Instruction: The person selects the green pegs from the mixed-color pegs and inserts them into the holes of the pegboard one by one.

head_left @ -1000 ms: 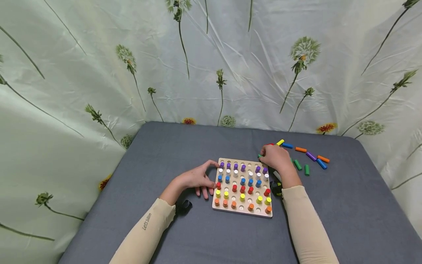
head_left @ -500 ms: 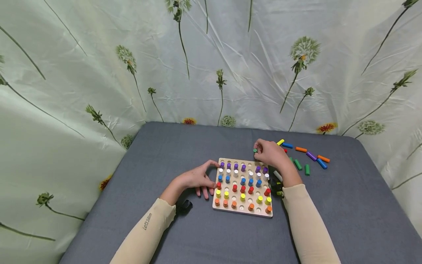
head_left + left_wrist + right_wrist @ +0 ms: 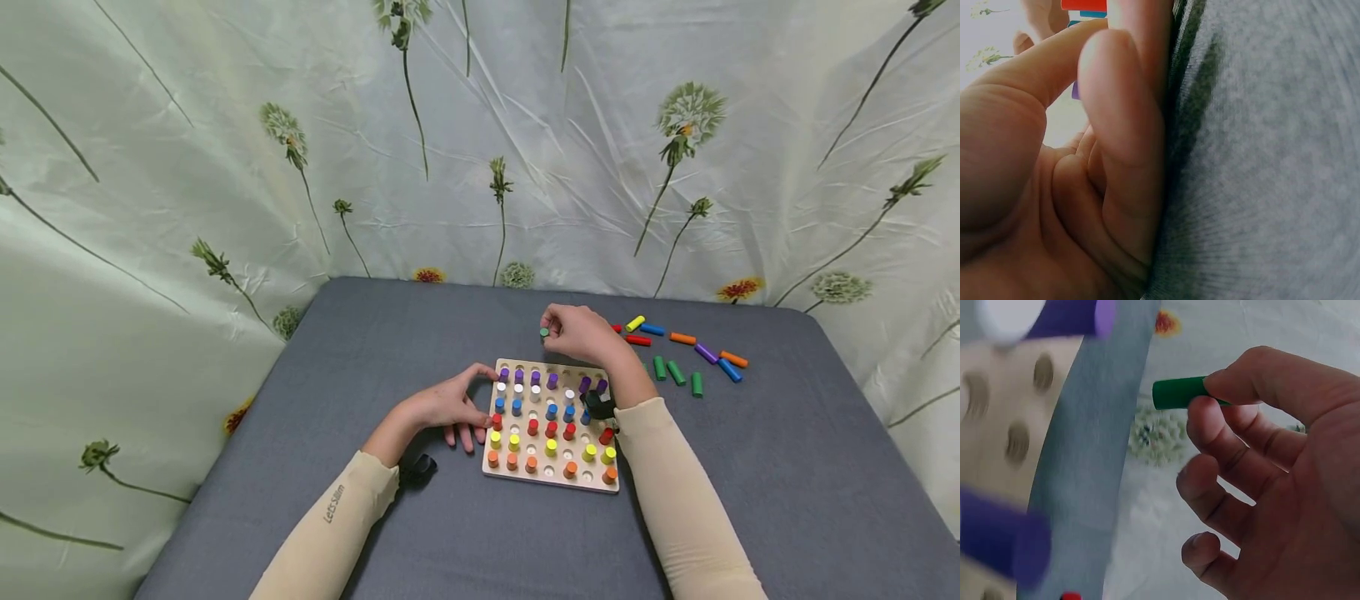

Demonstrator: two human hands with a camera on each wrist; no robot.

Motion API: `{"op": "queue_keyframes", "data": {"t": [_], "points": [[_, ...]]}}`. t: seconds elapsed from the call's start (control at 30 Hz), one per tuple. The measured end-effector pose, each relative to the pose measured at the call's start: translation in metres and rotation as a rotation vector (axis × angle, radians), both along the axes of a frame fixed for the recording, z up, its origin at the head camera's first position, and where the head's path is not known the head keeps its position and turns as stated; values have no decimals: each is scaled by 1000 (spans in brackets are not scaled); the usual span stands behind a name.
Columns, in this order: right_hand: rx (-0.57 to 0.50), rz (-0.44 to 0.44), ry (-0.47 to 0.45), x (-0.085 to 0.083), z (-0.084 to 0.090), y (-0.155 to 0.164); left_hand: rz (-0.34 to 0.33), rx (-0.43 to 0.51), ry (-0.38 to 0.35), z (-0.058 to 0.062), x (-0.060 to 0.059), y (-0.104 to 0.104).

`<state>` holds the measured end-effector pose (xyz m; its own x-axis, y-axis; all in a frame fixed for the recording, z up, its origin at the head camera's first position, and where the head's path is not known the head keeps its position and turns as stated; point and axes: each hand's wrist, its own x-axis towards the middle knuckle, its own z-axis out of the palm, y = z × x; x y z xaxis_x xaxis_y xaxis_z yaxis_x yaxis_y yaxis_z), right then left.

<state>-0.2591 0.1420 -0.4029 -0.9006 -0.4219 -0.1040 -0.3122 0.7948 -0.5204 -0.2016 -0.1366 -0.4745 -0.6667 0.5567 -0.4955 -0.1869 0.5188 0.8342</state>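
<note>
Head view showed the right hand pinching a green peg beyond the board at twelve o'clock; the left hand touched nine o'clock, pressure unclear. Probably light, stiff, slick, the peg suited an end-hold.

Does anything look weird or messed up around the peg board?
Nothing looks broken or spilled. The peg board has gaps in its color rows, and loose pegs lie scattered past its far right corner, but that's probably just unfinished: the right hand pinches a green peg.
</note>
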Motion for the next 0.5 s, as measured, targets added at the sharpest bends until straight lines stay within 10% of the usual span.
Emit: {"op": "queue_keyframes", "data": {"t": [0.5], "points": [[57, 164, -52, -2, -11, -43, -3, 7, -11, -1, -1, 0]]}}
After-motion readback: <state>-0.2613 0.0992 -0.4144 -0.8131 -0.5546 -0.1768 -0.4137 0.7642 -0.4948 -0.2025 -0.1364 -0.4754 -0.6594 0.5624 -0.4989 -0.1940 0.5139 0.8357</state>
